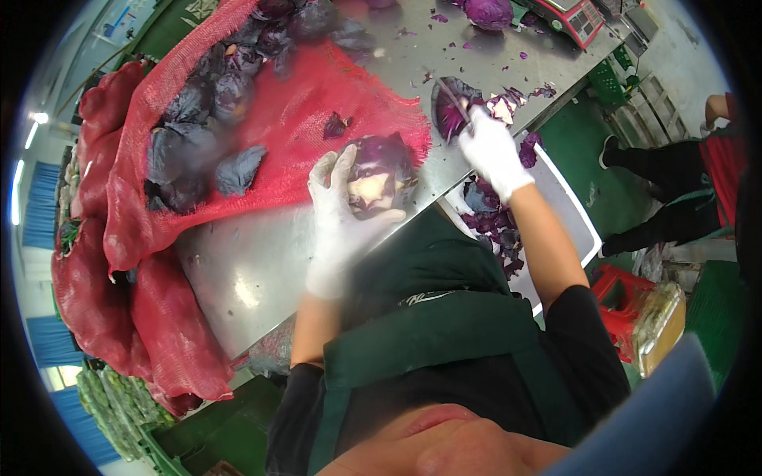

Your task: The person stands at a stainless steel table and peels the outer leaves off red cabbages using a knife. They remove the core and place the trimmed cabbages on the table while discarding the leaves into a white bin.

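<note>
My left hand (pixel 339 208), in a white glove, grips a red cabbage (pixel 384 172) whose pale cut stem end shows, at the near edge of the steel table (pixel 256 273). To its right my right hand (pixel 491 146), also gloved, is closed on a knife (pixel 455 98); its handle is mostly hidden by the fingers. Beneath the blade lies a dark purple cabbage leaf (pixel 452 113), with pale and purple trimmings (pixel 501 110) beside it. An opened red mesh bag (pixel 297 125) is spread on the table, with several cabbages (pixel 232 89) on it.
A white bin (pixel 568 172) with purple leaves (pixel 494 220) stands below the table edge. Full red mesh sacks (pixel 172 321) lean at the left. A scale (pixel 574 18) and another red cabbage (pixel 488 13) are at the far side. A person (pixel 684 178) stands at the right, near a red stool (pixel 619 297).
</note>
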`<state>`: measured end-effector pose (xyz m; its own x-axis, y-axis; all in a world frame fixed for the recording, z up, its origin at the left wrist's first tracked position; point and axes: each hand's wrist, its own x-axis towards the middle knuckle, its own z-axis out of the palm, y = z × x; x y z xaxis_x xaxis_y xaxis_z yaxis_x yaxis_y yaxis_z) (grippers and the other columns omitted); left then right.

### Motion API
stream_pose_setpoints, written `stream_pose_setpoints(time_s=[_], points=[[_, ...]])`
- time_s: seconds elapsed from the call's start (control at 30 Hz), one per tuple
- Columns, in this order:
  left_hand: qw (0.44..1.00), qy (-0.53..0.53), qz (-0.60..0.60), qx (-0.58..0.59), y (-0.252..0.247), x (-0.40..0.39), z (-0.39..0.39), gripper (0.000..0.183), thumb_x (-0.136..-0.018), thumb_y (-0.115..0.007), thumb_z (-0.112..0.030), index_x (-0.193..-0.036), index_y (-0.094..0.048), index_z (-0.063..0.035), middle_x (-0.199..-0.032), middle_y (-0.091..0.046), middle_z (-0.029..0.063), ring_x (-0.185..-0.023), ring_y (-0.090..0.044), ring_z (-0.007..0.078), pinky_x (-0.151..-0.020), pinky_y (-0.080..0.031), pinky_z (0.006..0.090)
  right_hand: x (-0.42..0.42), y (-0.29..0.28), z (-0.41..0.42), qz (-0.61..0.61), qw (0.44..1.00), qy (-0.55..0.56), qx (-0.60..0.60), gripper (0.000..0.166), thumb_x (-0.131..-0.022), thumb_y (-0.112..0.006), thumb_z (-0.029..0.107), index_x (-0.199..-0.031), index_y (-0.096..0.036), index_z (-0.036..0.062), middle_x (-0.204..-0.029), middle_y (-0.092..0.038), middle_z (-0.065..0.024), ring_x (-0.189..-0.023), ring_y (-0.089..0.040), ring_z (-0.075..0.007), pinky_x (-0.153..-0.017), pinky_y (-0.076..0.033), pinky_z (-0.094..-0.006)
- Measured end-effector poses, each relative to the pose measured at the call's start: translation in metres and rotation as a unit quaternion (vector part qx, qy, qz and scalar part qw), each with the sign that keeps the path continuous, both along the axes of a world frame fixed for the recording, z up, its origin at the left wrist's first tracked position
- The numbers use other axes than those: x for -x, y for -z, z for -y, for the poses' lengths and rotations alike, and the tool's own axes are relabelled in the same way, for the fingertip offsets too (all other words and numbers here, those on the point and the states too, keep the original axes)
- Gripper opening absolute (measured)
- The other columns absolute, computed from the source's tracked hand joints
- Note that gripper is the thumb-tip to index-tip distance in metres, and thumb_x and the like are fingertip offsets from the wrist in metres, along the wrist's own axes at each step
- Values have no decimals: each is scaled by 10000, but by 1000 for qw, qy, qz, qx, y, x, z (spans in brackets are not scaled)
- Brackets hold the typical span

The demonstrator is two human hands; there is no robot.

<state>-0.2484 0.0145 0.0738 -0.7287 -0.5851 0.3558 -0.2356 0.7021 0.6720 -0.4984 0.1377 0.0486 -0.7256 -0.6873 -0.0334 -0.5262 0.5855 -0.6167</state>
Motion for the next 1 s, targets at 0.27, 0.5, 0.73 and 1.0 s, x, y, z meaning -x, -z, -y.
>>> stream_pose_setpoints(time_s=[0.27,0.5,0.73,1.0], points=[[988,7,91,127,-12,14,-14,1122,-522,-966,-265,-1498,-431,-120,-1487,-410,230,-1382,-392,415,-1131,-374,526,-68,-38,-6,64,974,-143,166,667,-855,-734,436,-1349,-524,40,-1126,-723,-182,-991,-721,-343,-897,-554,-404],[983,88,41,155,-7,23,-5,1121,-518,-955,-225,-1490,-419,-70,-1570,-377,185,-1428,-363,422,-1184,-311,522,-37,-51,-4,-15,969,-229,91,541,-880,-727,385,-1277,-574,51,-1064,-711,-181,-950,-714,-315,-853,-554,-388],[987,88,41,129,-14,25,-4,1085,-528,-951,-214,-1465,-425,-63,-1543,-430,173,-1419,-387,422,-1189,-320,506,-30,-39,17,-115,969,-204,75,348,-883,-630,277,-1158,-613,66,-885,-712,-178,-802,-707,-369,-744,-564,-473],[990,44,88,99,-24,15,-5,1134,-507,-976,-277,-1494,-440,-122,-1504,-405,187,-1346,-418,398,-1150,-359,502,-33,-44,-10,188,976,-50,102,738,-857,-715,502,-1448,-524,102,-1122,-724,-195,-946,-715,-290,-849,-557,-394]])
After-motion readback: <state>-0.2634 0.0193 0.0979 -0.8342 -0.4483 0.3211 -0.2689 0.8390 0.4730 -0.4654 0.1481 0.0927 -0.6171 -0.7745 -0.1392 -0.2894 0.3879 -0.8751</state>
